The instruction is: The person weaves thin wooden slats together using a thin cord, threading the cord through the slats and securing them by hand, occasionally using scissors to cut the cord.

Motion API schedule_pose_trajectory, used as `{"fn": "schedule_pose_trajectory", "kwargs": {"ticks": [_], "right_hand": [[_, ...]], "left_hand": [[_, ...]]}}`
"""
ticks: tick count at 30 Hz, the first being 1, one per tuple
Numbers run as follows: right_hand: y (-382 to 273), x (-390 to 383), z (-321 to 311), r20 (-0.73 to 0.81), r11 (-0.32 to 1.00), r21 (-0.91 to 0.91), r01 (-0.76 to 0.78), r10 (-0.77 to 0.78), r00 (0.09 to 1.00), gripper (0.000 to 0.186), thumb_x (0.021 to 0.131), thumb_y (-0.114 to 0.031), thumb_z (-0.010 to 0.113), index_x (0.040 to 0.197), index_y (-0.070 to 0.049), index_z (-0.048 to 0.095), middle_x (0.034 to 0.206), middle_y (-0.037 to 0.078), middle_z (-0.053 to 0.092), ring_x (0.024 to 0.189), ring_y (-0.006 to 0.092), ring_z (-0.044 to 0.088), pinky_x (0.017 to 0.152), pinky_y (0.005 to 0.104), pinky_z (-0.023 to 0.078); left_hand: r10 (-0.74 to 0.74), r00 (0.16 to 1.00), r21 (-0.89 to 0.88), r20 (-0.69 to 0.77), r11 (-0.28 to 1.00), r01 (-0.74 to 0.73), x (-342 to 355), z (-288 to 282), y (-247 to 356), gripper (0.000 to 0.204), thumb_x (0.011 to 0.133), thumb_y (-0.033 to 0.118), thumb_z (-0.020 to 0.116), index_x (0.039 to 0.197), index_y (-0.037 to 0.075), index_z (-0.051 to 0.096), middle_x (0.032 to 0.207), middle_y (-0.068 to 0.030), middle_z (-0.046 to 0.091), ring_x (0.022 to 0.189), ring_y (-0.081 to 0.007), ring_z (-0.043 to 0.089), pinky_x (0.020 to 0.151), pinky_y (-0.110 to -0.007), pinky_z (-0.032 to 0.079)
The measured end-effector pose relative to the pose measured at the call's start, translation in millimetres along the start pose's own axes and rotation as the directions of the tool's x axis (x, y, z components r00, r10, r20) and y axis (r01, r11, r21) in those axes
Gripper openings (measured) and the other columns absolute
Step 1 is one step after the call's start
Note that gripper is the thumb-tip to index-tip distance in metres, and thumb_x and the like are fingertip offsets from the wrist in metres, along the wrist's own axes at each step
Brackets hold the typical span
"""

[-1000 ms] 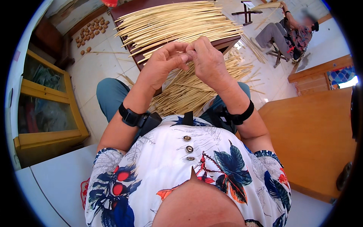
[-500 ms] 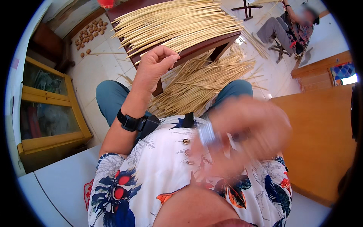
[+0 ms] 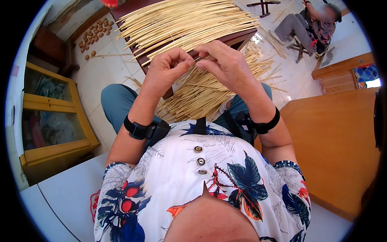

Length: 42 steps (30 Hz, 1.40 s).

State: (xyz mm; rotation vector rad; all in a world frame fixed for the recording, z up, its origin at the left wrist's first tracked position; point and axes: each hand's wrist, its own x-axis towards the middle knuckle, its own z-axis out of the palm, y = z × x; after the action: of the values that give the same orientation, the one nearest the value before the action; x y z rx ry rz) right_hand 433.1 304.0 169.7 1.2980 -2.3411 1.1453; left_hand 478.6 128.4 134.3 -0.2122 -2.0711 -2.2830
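My left hand [image 3: 167, 72] is closed in a pinch in front of the near edge of a row of straw-coloured stalks [image 3: 181, 24]. Close beside it, my right hand [image 3: 225, 66] also pinches, its fingertips almost meeting the left ones. Whatever the fingertips hold is too fine to make out. The stalks lie side by side across a dark red table [image 3: 238, 41], and a thin thread [image 3: 174, 39] runs over them near my hands.
Under the table a big heap of loose stalks [image 3: 189, 101] covers the floor between my knees. A yellow glass-door cabinet [image 3: 56, 117] stands left, with walnut-like round things [image 3: 94, 32] beyond. At right are a wooden panel [image 3: 334, 149] and a seated person [image 3: 310, 28].
My right hand, blurred in front of my chest before, has moved up and forward to meet my left hand. The left hand stays nearly where it was, still pinched.
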Motion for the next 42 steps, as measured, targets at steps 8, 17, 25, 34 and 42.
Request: {"fn": "schedule_pose_trajectory", "kwargs": {"ticks": [8, 17, 25, 34, 42], "right_hand": [[12.4, -9.6, 5.3, -0.03, 0.986, -0.158, 0.056, -0.061, 0.998, 0.009, 0.077, -0.011, 0.061, 0.078, -0.004, 0.056, 0.07, 0.01, 0.052, 0.063, 0.0274, 0.053, 0.054, 0.0326, 0.042], [45.7, -16.5, 32.6, 0.181, 0.645, 0.646, -0.41, 0.392, 0.902, 0.016, 0.081, -0.014, 0.059, 0.071, -0.002, 0.058, 0.058, 0.001, 0.051, 0.05, 0.0106, 0.047, 0.046, 0.0221, 0.036], [70.3, -21.2, 44.3, 0.12, 0.415, 0.83, -0.373, 0.52, 0.846, 0.014, 0.081, -0.013, 0.06, 0.076, 0.0, 0.062, 0.063, -0.001, 0.055, 0.057, 0.0042, 0.047, 0.051, 0.0187, 0.037], [71.1, -27.7, 39.9, 0.342, 0.706, 0.569, -0.421, 0.263, 0.902, 0.015, 0.075, -0.014, 0.062, 0.074, 0.0, 0.06, 0.065, 0.003, 0.057, 0.062, 0.0076, 0.051, 0.056, 0.0241, 0.042], [64.0, -26.9, 40.9, 0.287, 0.614, 0.635, -0.469, 0.376, 0.881, 0.013, 0.076, -0.01, 0.066, 0.07, -0.003, 0.057, 0.066, -0.002, 0.053, 0.062, 0.0021, 0.046, 0.053, 0.0183, 0.036]], "left_hand": [[0.0, 1.0, 0.113, 0.031, 0.994, -0.004, 7.6, 6.1, -2.0, 0.005, 0.078, 0.007, 0.06, 0.079, 0.003, 0.06, 0.069, 0.0053, 0.054, 0.059, 0.0003, 0.043, 0.052, -0.015, 0.034], [0.025, 1.0, 0.193, -0.005, 0.981, -0.024, 22.3, 4.0, -27.0, 0.003, 0.079, 0.001, 0.059, 0.082, 0.0, 0.061, 0.071, 0.0022, 0.056, 0.063, -0.002, 0.048, 0.054, -0.016, 0.036], [0.1, 0.99, 0.37, 0.1, 0.92, -0.13, 25.1, 18.4, -40.6, 0.001, 0.078, -0.001, 0.057, 0.077, -0.001, 0.057, 0.065, 0.0011, 0.051, 0.059, -0.0039, 0.043, 0.052, -0.018, 0.035], [0.195, 0.977, 0.43, 0.089, 0.877, -0.214, 31.1, 8.5, -40.9, 0.002, 0.079, -0.001, 0.054, 0.077, -0.001, 0.054, 0.065, -0.0028, 0.049, 0.058, -0.0091, 0.043, 0.054, -0.021, 0.037], [0.087, 0.995, 0.266, 0.05, 0.959, -0.098, 29.2, -7.4, -49.7, 0.002, 0.079, 0.0, 0.054, 0.077, -0.001, 0.055, 0.062, 0.0, 0.05, 0.056, -0.0054, 0.041, 0.051, -0.02, 0.035]]}}
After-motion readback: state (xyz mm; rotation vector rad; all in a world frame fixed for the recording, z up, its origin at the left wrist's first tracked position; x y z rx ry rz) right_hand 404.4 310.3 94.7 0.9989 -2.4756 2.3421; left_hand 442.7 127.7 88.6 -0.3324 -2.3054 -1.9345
